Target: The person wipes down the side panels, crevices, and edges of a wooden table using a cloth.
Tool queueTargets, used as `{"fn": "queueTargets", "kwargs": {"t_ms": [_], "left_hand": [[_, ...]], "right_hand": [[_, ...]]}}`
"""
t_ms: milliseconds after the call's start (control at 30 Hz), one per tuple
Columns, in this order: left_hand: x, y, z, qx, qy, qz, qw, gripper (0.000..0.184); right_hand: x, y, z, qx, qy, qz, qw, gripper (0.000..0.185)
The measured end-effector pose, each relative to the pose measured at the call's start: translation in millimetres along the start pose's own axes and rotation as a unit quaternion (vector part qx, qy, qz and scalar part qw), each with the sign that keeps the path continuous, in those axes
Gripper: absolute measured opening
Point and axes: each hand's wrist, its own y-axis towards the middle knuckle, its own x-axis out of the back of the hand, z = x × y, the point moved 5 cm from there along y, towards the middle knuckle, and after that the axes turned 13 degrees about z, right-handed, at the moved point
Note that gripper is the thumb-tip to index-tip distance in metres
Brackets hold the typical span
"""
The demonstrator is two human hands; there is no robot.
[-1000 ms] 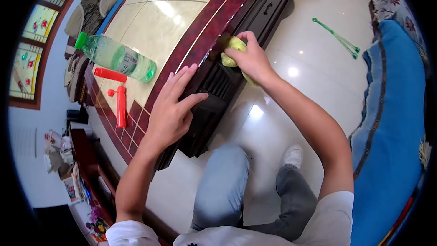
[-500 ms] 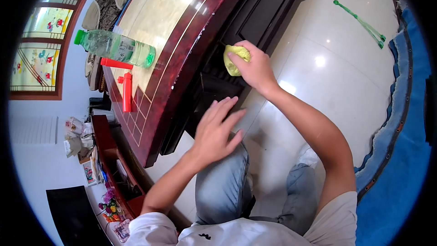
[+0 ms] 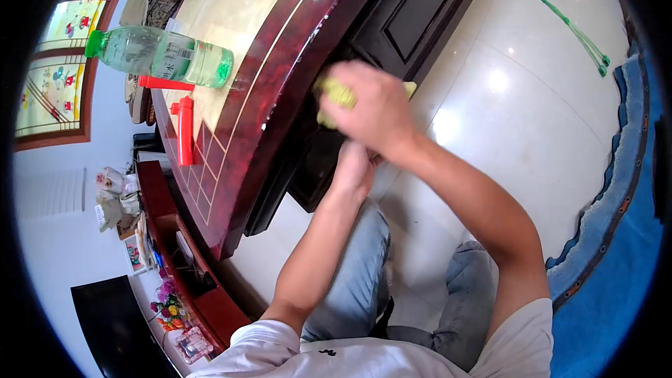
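Note:
My right hand point(image 3: 376, 106) is closed round a crumpled yellow cloth point(image 3: 340, 95), up against the dark wooden side of the table point(image 3: 402, 31) just under the tabletop. Motion smears this hand, and a corner of cloth sticks out on its far side. Just below it, my left hand point(image 3: 355, 166) is at the lower part of the dark woodwork. Its fingers are mostly hidden behind the right hand and wrist, so what it touches cannot be made out.
On the glossy tabletop point(image 3: 238, 126) lie a water bottle with a green cap point(image 3: 161, 56) and two red objects point(image 3: 185, 129). A green stick-like thing point(image 3: 570, 24) is on the tiled floor. A blue cover point(image 3: 595, 294) lies at right.
My left hand has gone from spread in the air to up against the woodwork below the right hand. The right hand has shifted slightly left and down with the cloth.

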Motion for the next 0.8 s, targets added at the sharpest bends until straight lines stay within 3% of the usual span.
{"fn": "queueTargets", "kwargs": {"t_ms": [100,167,200,300,433,500,567,633,733,800], "left_hand": [[-15.6,15.4,-0.7,-0.065,0.013,0.061,0.996,0.043],[-8.1,22.6,18.7,0.022,0.038,0.051,0.998,0.045],[-5.2,23.3,25.6,0.066,0.052,0.044,0.995,0.047],[-14.1,22.9,18.3,0.080,0.070,0.023,0.994,0.059],[-20.4,14.7,7.5,0.062,0.064,-0.011,0.996,0.068],[-20.3,10.2,6.1,0.057,0.060,-0.015,0.996,0.070],[-26.0,5.5,4.0,0.056,0.067,-0.010,0.996,0.069],[-29.8,1.8,-2.2,0.045,0.073,0.001,0.996,0.067],[-31.7,-6.7,-10.9,0.027,0.089,0.028,0.995,0.060],[-30.4,-10.9,-11.0,0.017,0.113,0.044,0.992,0.055]], "right_hand": [[-1.5,-1.7,-2.2,0.036,-0.005,0.013,0.999,0.022],[8.9,6.6,-11.1,0.009,-0.020,0.039,0.999,0.021],[17.0,13.9,-22.2,-0.001,-0.014,-0.008,1.000,0.021],[47.5,38.8,-42.1,-0.059,0.002,-0.059,0.997,0.025],[88.0,56.2,-75.1,-0.090,0.099,-0.269,0.954,0.039],[103.4,73.7,-89.4,-0.056,0.031,-0.279,0.958,0.041],[92.7,87.1,-92.2,-0.033,-0.092,-0.189,0.977,0.042],[70.1,75.9,-78.4,-0.032,-0.155,-0.160,0.974,0.041],[45.5,36.9,-41.3,0.100,-0.184,-0.070,0.975,0.029],[31.7,15.6,-12.5,0.115,-0.139,-0.015,0.983,0.026]]}}
